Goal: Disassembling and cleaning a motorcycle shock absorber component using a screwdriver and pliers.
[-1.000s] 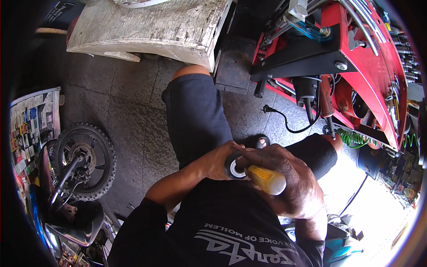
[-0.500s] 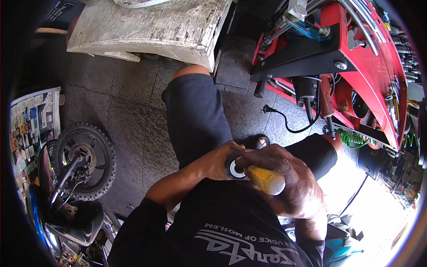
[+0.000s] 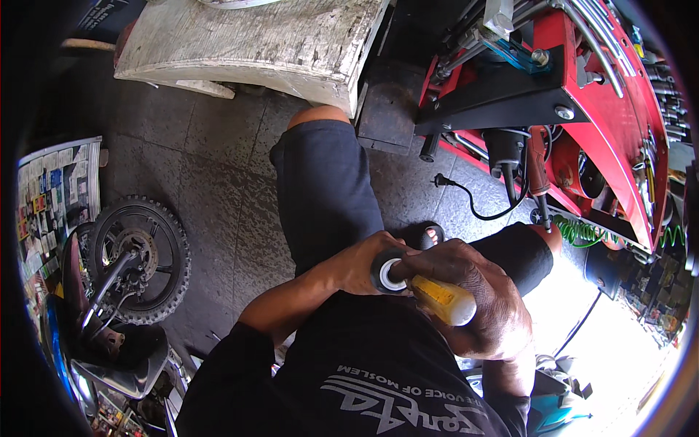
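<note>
My left hand grips a dark cylindrical part with a pale inner ring, held over my lap with its open end facing up. My right hand is wrapped round a tool with a translucent yellow handle, its end pointing toward the camera and down to the right. A finger or thumb of that hand reaches to the ring's opening and covers part of it. Whatever shaft the tool has is hidden by the hands. Both hands touch or nearly touch at the part, between my knees and the black shirt.
A worn whitish wooden bench stands ahead, beside a dark block. A red tool stand with tools, a hanging plug and a green coiled hose is at right. A motorcycle wheel and a panel of small cards are at left.
The whole view has shifted slightly. My hands and the yellow handle sit a little further right in the picture, with the same grip on the part and the tool.
</note>
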`<state>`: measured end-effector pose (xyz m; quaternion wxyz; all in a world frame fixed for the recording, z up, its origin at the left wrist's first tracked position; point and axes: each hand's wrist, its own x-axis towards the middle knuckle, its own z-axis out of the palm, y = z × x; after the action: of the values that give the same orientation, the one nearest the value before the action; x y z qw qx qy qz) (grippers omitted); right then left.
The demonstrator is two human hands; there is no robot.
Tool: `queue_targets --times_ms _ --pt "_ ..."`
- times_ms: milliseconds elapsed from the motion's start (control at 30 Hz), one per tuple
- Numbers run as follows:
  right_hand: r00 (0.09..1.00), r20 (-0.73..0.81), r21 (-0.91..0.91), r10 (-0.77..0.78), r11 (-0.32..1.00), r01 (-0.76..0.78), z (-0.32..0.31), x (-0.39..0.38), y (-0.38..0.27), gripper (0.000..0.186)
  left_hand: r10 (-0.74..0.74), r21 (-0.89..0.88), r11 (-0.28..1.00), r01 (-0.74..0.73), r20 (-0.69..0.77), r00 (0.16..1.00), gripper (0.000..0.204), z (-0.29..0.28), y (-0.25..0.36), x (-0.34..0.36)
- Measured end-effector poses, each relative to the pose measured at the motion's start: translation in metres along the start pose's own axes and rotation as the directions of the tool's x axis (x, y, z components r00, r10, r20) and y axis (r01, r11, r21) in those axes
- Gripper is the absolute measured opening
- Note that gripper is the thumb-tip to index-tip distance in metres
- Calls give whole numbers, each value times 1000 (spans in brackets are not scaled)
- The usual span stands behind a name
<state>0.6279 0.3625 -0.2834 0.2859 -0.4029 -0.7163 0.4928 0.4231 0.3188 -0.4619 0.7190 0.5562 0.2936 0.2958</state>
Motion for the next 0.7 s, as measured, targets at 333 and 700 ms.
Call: queue_targets --times_ms 333,700 --pt "1000 1 -28 18 999 -18 0 2 -3 57 -30 7 1000 30 45 999 67 -3 20 10" --pt "1000 -7 -56 8 998 -8 0 -3 -3 60 -84 -116 989 93 77 994 74 -3 -5 3"
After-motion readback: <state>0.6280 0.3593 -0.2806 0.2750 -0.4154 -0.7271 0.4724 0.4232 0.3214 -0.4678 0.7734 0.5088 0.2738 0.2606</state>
